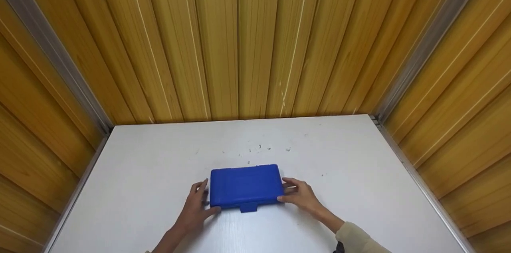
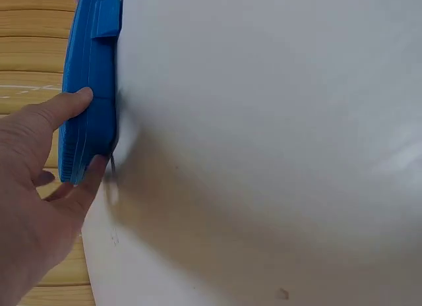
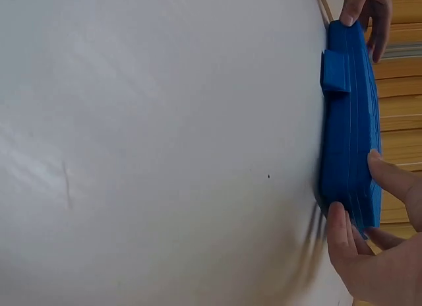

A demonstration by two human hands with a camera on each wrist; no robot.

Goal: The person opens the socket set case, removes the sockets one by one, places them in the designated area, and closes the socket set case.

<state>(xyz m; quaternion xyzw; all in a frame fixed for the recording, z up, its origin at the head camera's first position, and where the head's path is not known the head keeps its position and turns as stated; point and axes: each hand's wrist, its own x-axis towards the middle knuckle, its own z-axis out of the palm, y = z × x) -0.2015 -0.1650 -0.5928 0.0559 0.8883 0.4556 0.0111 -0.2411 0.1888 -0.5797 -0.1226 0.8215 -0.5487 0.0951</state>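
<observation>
A blue plastic case (image 1: 245, 185) lies lid up on the white table, its latch tab (image 1: 248, 207) facing me. At the case's left end, my left hand (image 1: 193, 207) holds the front corner. The left wrist view shows that thumb on the front side of the case (image 2: 99, 68) and the fingers around its end. My right hand (image 1: 302, 198) holds the opposite end. In the right wrist view, its thumb lies on the upper edge of the case (image 3: 346, 134), with fingers at the end and lower corner. The lid looks closed, so whatever is inside is hidden.
The white table (image 1: 159, 157) runs back to a ribbed, wood-patterned wall (image 1: 255, 45). Similar panels stand at left and right, with grey metal posts (image 1: 419, 45) in the corners. Small dark marks (image 1: 269, 148) dot the tabletop behind the case.
</observation>
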